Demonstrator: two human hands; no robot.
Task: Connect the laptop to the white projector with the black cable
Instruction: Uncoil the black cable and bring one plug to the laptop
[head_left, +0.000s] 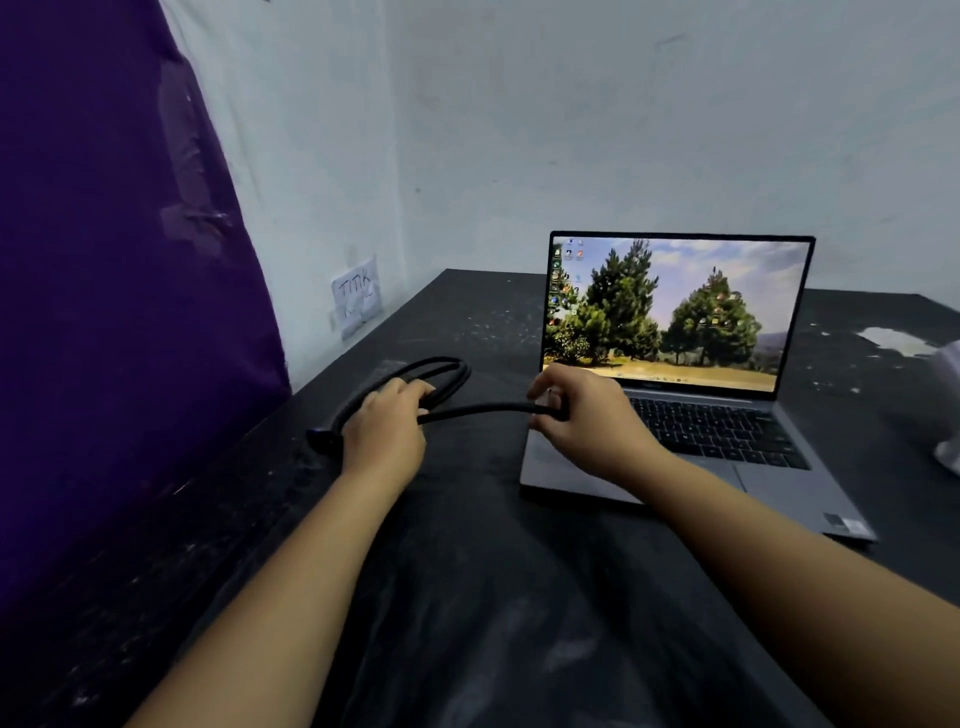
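The left hand (387, 426) presses down on the looped black cable (441, 374) lying on the dark worktop (467, 597), its grip closed over the coil. A free length runs right into the right hand (576, 410), clenched round the plug end beside the open laptop's (675, 364) left edge. Best to pay out slack, square the plug, then push straight in.

One head-worn view looks forward and down along both forearms at a dark table (467, 597), close enough that the arms fill the lower frame. The left hand (387, 431) sits left of centre, the right hand (582, 415) just right of it. A laptop (675, 364) stands beyond the right hand; walls close the background.
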